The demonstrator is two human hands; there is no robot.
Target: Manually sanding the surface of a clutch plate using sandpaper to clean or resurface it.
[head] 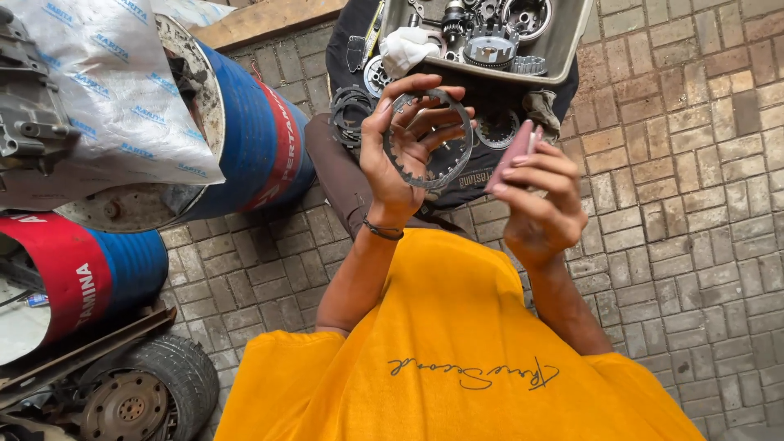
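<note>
Head view: left hand (pixel 398 167) grips a toothed metal ring (pixel 430 140) raised before the parts tray (pixel 563 61), right hand (pixel 535 204) pinches a pinkish strip (pixel 514 155) beside it, not yet touching; more rings (pixel 351 110) wait below.

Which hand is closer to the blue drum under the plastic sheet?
Left. The left hand, holding a toothed ring, is just right of the drum in the view; the right hand, pinching a pink piece, is farther out beyond it.
</note>
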